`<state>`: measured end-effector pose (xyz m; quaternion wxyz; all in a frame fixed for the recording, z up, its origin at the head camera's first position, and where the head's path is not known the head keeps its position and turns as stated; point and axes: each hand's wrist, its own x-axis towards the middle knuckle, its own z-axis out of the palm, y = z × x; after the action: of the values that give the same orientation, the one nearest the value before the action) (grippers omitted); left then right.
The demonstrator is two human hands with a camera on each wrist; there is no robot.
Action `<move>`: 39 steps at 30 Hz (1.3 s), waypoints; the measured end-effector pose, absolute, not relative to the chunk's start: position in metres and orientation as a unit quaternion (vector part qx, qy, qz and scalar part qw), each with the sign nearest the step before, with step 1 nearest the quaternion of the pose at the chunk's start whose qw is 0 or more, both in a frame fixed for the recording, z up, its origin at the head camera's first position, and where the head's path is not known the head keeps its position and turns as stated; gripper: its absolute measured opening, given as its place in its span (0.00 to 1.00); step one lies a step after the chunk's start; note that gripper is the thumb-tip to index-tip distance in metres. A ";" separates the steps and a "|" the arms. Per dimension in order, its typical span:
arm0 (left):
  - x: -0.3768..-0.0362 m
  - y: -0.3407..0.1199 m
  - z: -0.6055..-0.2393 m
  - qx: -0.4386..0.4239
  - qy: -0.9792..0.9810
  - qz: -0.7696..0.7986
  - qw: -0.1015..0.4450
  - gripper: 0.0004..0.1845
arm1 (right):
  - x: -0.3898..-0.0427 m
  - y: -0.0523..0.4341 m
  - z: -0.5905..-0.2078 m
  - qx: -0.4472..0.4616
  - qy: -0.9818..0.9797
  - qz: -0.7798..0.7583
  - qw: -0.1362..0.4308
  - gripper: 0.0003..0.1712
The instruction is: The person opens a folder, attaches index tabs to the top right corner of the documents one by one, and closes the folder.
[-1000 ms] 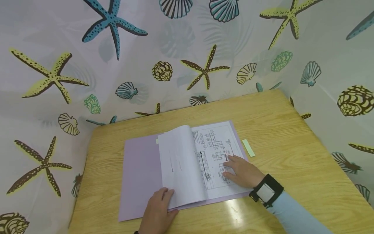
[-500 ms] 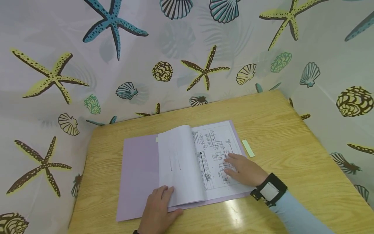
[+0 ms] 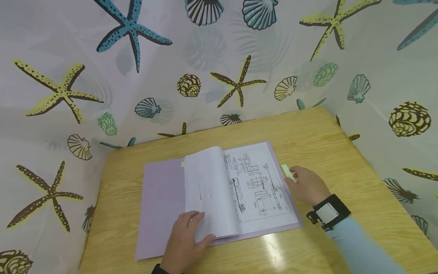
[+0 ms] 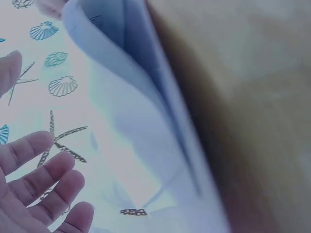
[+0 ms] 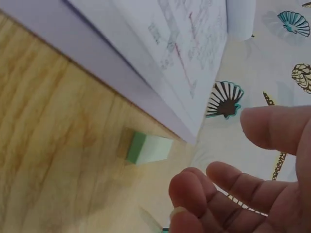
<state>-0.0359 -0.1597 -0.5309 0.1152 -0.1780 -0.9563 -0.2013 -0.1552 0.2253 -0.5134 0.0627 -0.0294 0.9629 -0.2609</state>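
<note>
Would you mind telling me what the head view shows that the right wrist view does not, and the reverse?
Only the head view shows the left hand resting on the turned pages, the whole purple folder and the table. Only the right wrist view shows that the green sticky pad lies clear of the right hand's fingers. Both show the right hand, the pad and the drawing page.

A wooden bench (image 3: 328,144) fills the foreground; from nine to three o'clock hangs what seems a curtain (image 3: 102,76) printed with starfish and shells.
</note>
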 end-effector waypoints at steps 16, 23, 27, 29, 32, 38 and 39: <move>-0.067 -0.123 -0.501 -0.266 -0.939 -0.211 0.054 0.40 | -0.174 0.230 -0.534 -0.003 0.977 -0.187 0.104 0.32; -0.079 -0.096 -0.496 -0.331 -0.920 -0.208 0.024 0.41 | -0.180 0.229 -0.541 0.014 0.979 -0.173 0.104 0.21; -0.090 -0.086 -0.501 -0.344 -0.915 -0.209 0.007 0.39 | -0.182 0.228 -0.540 0.023 0.977 -0.178 0.114 0.16; -0.095 -0.084 -0.507 -0.343 -0.918 -0.201 -0.004 0.38 | -0.182 0.228 -0.539 0.026 0.976 -0.180 0.117 0.14; -0.100 -0.086 -0.516 -0.330 -0.927 -0.178 -0.018 0.38 | -0.182 0.228 -0.540 0.023 0.975 -0.184 0.119 0.14; -0.101 -0.091 -0.527 -0.302 -0.943 -0.135 -0.028 0.40 | -0.179 0.228 -0.536 0.034 0.969 -0.212 0.124 0.15; -0.102 -0.092 -0.529 -0.299 -0.945 -0.133 -0.026 0.40 | -0.178 0.227 -0.534 0.034 0.968 -0.216 0.120 0.16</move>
<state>-0.1016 -0.0918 -0.5287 -0.0260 -0.2990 -0.9445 -0.1334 -0.1778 0.2268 -0.5341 0.1196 0.0343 0.9684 -0.2161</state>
